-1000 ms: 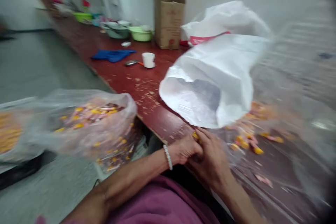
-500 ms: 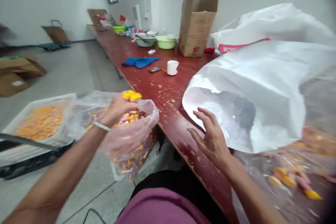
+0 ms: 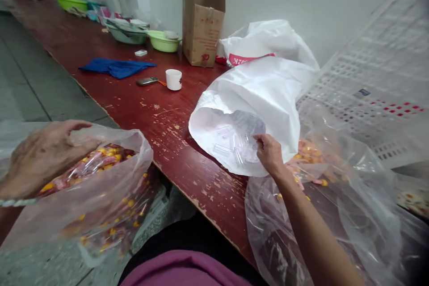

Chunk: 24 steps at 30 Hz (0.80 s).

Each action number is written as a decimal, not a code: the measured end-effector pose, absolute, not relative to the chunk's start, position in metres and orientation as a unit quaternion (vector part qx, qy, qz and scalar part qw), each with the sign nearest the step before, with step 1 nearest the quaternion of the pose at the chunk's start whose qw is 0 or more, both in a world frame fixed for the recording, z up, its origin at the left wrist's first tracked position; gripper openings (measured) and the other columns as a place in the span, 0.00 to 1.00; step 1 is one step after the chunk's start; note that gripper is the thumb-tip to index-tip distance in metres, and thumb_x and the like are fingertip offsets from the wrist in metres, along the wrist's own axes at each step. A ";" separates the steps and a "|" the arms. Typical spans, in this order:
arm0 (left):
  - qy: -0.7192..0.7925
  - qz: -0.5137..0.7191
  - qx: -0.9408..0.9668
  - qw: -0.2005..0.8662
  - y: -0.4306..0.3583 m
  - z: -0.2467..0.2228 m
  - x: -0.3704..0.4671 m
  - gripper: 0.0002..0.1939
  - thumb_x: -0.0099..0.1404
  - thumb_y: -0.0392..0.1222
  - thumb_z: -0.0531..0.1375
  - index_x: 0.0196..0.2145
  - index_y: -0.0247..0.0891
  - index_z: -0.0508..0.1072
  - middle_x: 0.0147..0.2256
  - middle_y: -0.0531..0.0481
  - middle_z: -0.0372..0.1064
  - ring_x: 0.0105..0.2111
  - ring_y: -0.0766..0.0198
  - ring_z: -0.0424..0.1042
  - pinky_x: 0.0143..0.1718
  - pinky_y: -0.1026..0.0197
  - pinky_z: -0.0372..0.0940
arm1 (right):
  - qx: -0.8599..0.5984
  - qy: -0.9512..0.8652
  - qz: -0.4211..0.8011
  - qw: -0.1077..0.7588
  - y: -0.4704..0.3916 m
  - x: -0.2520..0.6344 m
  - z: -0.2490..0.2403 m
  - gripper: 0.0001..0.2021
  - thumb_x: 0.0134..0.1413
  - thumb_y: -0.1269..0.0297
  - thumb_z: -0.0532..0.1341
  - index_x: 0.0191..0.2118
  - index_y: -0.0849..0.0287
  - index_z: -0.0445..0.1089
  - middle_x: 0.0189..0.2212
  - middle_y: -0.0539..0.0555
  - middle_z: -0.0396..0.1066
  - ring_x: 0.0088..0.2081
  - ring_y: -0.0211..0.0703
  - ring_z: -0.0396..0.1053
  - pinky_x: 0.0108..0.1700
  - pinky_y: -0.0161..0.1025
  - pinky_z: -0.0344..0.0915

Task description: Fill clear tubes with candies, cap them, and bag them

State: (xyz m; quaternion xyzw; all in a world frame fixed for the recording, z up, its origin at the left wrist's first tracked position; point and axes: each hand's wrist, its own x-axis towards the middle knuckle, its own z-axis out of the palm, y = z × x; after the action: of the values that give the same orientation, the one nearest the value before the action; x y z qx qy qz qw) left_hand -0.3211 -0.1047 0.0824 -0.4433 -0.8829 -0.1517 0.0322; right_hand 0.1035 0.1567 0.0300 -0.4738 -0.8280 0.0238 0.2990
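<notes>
My left hand (image 3: 50, 154) is over a clear plastic bag (image 3: 110, 201), its fingers apart and nothing seen in them. Inside the bag lie many small pink pieces with yellow ends (image 3: 109, 156), some in shiny clear tubes or wrapping. My right hand (image 3: 269, 152) reaches into the mouth of a white sack (image 3: 268, 80) lying on its side. Its fingers are pinched together; what they hold, if anything, is too small to make out. Loose clear plastic tubes (image 3: 231, 145) lie inside the sack's mouth, just left of those fingers.
The worn red table (image 3: 161, 120) carries a white mug (image 3: 174, 79), a phone (image 3: 147, 81), a blue cloth (image 3: 117, 67), green basins (image 3: 164, 41) and an open cardboard box (image 3: 204, 31). More yellow-ended pieces (image 3: 308, 152) lie under clear plastic at right, beside a white perforated basket (image 3: 362, 80).
My left hand has let go of the yellow-ended pieces it held and opened over the bag. My right hand has gone into the sack's mouth and closed its fingers. The view has turned right.
</notes>
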 end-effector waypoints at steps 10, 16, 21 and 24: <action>-0.655 -0.268 -0.700 -0.096 0.021 0.048 -0.128 0.14 0.64 0.37 0.49 0.42 0.36 0.73 0.35 0.44 0.73 0.35 0.59 0.71 0.40 0.59 0.63 | -0.378 -0.923 -0.048 0.054 0.189 0.083 0.029 0.20 0.50 0.84 0.50 0.43 0.61 0.73 0.44 0.59 0.69 0.46 0.50 0.62 0.45 0.41 0.61; -0.731 -0.132 -0.659 -0.117 0.083 0.023 -0.078 0.18 0.67 0.44 0.46 0.41 0.38 0.74 0.34 0.38 0.73 0.36 0.48 0.72 0.38 0.52 0.62 | -0.368 -0.929 -0.044 -0.003 0.195 0.081 0.023 0.21 0.58 0.78 0.49 0.48 0.55 0.72 0.44 0.59 0.66 0.46 0.49 0.63 0.42 0.40 0.61; -0.735 -0.125 -0.656 -0.119 0.093 0.019 -0.077 0.19 0.66 0.51 0.48 0.38 0.37 0.74 0.35 0.36 0.73 0.37 0.44 0.72 0.39 0.49 0.61 | -0.346 -0.937 -0.045 -0.031 0.202 0.075 0.024 0.19 0.61 0.73 0.49 0.49 0.50 0.72 0.46 0.59 0.63 0.45 0.48 0.63 0.37 0.39 0.59; -0.729 -0.147 -0.656 -0.131 0.091 0.018 -0.086 0.17 0.65 0.49 0.49 0.40 0.40 0.73 0.32 0.41 0.72 0.34 0.49 0.71 0.36 0.54 0.61 | -0.337 -0.940 -0.054 -0.020 0.208 0.073 0.024 0.14 0.59 0.71 0.54 0.46 0.51 0.72 0.50 0.58 0.62 0.48 0.51 0.61 0.39 0.41 0.60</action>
State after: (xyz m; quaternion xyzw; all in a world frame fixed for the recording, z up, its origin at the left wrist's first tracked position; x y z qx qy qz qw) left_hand -0.0865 0.0914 0.0175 -0.6562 -0.7286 -0.1466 -0.1308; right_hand 0.0733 0.2078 0.0243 -0.3368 -0.9398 -0.0537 -0.0197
